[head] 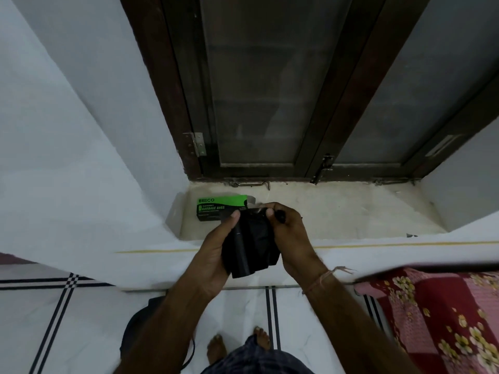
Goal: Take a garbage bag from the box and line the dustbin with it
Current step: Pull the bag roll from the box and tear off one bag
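A green and black garbage bag box (216, 209) lies on the pale window sill (337, 211), its right end flap open. Just in front of the box I hold a black roll of garbage bags (249, 245) above the sill's front edge. My left hand (216, 255) grips the roll from the left, thumb on top. My right hand (289, 233) pinches the loose upper edge of the black plastic at the roll's right side. A dark round shape (140, 330) shows on the floor under my left forearm; I cannot tell whether it is the dustbin.
A dark wooden window frame (318, 130) with frosted panes rises behind the sill. White walls flank it. A bed with a red floral cover (437, 319) stands at the lower right. The floor has white tiles with dark stripes, and my bare feet are near the bottom.
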